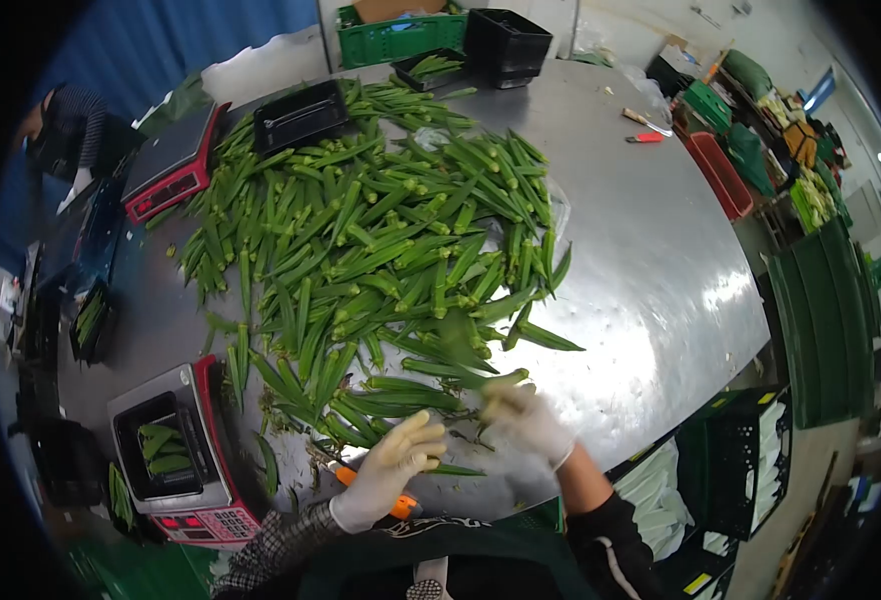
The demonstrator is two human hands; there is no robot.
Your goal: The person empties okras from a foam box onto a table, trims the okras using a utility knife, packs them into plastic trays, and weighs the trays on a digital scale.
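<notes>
A large heap of green okra (371, 240) is spread over the metal table (651, 260). My left hand (393, 470), in a pale glove, is at the near edge of the heap with its fingers apart and nothing in them. Beneath its wrist lies an orange-handled tool (346, 474). To its right, my gloved right hand (523, 415) is smeared by motion beside the near okra, and whether it holds a pod cannot be made out. Left of my hands, a red scale (206, 440) bears a black tray (189, 475) with several okra in it.
Another red scale (168, 170) and an empty black tray (301, 117) stand at the back left. Stacked black trays (507, 45) and a green crate (401, 38) are at the far edge. A red-handled knife (645, 137) lies back right. A person (76, 125) is at far left.
</notes>
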